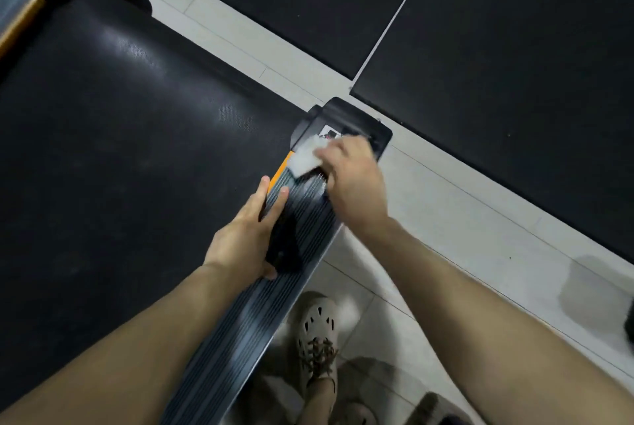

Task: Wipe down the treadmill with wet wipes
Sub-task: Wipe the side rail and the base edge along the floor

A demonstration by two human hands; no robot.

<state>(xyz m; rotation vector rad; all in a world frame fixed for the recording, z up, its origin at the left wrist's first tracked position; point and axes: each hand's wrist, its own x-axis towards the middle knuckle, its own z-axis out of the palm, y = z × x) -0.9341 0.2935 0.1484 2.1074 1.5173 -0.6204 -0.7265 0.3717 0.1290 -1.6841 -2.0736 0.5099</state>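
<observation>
Pale floor (446, 205), treadmill rail (274, 287) end, right hand (356, 184) gripping wipe (305, 157)

Held both bare forearms stretched up from the bottom corners of the frame, converging toward its centre. Held the left hand (245, 236) just below centre, back up, fingers straight and pointing to the upper right, thumb at its lower end. Held the right hand (355, 184) just right of centre, motion-blurred, back up, fingers curled over a white wipe (305, 157).
</observation>
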